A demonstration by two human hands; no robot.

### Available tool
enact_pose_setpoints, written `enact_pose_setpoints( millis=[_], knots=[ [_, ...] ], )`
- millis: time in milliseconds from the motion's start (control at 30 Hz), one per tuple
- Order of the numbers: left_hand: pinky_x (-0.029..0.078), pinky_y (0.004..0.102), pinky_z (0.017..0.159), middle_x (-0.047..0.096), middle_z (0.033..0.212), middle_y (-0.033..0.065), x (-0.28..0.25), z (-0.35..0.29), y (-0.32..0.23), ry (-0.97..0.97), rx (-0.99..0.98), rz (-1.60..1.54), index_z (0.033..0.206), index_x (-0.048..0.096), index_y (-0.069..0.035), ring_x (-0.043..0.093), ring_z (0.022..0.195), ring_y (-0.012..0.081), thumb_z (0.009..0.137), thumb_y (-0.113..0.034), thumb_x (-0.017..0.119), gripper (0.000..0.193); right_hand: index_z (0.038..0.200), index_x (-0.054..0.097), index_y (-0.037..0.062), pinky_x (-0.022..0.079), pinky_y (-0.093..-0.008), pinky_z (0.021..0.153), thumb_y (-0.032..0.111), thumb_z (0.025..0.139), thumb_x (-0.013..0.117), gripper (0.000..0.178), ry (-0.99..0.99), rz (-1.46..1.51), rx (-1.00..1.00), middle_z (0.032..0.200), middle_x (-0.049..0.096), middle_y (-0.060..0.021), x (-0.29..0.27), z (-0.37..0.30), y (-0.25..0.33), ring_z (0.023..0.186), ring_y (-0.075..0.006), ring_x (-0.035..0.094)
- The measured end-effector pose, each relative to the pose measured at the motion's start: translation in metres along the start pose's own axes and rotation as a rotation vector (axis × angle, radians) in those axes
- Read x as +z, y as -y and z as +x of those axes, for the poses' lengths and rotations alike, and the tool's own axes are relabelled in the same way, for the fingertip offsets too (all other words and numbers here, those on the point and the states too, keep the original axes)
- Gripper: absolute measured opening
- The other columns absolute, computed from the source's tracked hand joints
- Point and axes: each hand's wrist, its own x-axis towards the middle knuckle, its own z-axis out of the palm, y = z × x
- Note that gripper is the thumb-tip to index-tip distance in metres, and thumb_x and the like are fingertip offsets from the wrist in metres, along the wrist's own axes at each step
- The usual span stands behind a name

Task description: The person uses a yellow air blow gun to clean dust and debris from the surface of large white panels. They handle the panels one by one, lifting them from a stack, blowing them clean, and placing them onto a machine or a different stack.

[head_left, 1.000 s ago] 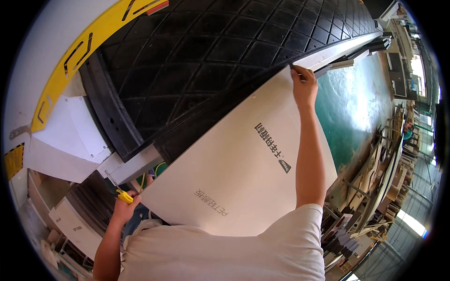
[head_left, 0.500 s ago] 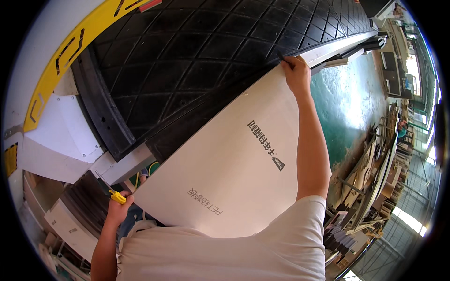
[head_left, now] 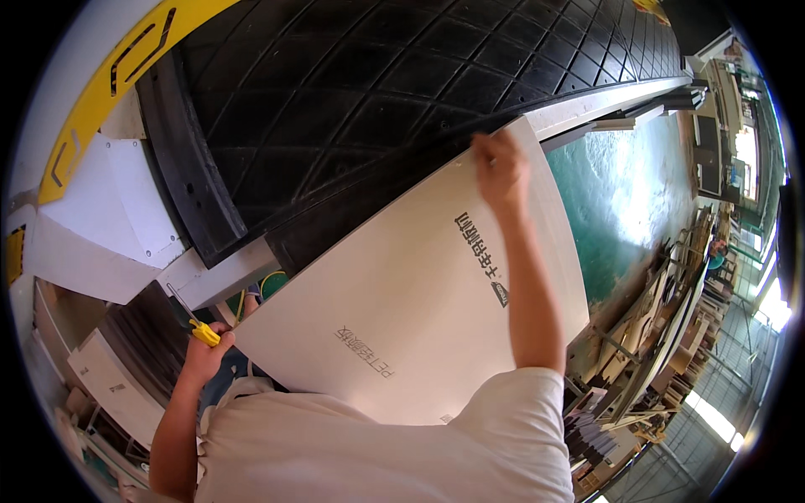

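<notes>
A large cream-white board (head_left: 419,277) with dark print lies slanted before me, its far edge along the black grooved table. My left hand (head_left: 205,356) is closed at the board's left corner. It grips a yellow-handled tool (head_left: 205,333) whose thin metal end points up and away; its exact kind is hard to make out. Over the far right part of the board is my right hand (head_left: 501,172), its fingers curled and smeared by motion. Whether anything is in those fingers cannot be seen.
The black grooved table (head_left: 352,109) fills the far side, with a pale rail (head_left: 604,107) along its edge. A yellow slotted guard (head_left: 126,80) curves over a white machine body at left. Stacked boards (head_left: 662,318) stand beyond the green floor (head_left: 616,201) at right.
My right hand has come off the board's far corner and moved left and nearer, uncovering that corner. The board has swung slightly; my left hand keeps its hold on the yellow-handled tool.
</notes>
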Motion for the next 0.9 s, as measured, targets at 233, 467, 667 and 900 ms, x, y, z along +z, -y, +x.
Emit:
enact_pose_setpoints(
  millis=[233,467,667,900],
  knots=[
    [0.05,0.0285,0.079,0.067,0.092,0.0034,-0.003,-0.002,-0.007,0.004,0.028,0.012,0.106,0.067,0.0,0.06,0.085,0.0125,0.098,-0.021,0.068,0.022,0.097,0.078,0.0062,0.053,-0.0378,0.069,0.002,0.087,0.072,0.013,0.197,0.037,0.005,0.081,0.057,-0.0106,0.003,-0.018,0.035,0.079,-0.0293,0.064],
    [0.049,0.0282,0.078,0.067,0.09,0.0034,0.001,-0.001,-0.007,-0.016,0.045,-0.022,0.104,0.067,0.0,0.059,0.083,0.0119,0.097,-0.018,0.069,0.019,0.098,0.077,0.0032,0.054,-0.0412,0.076,0.015,0.089,0.073,0.016,-0.07,-0.248,0.14,0.09,0.069,-0.0149,-0.049,0.054,-0.055,0.082,-0.0345,0.07],
    [0.049,0.0285,0.078,0.066,0.089,0.0026,0.001,0.004,0.015,-0.018,0.056,-0.031,0.104,0.067,0.0,0.059,0.083,0.0121,0.098,-0.019,0.067,0.02,0.091,0.071,0.0049,0.053,-0.0421,0.068,0.001,0.086,0.07,0.006,0.09,-0.005,-0.03,0.088,0.062,-0.0119,0.025,-0.042,0.062,0.084,-0.0343,0.064],
    [0.05,0.0282,0.075,0.068,0.087,0.0032,0.002,0.002,0.009,-0.031,0.075,-0.05,0.103,0.069,0.0,0.06,0.08,0.0117,0.098,-0.02,0.069,0.021,0.096,0.074,0.002,0.052,-0.0373,0.068,0.003,0.086,0.074,0.009,0.306,0.162,-0.011,0.081,0.058,-0.0101,0.04,-0.079,0.145,0.076,-0.03,0.063]
  ],
)
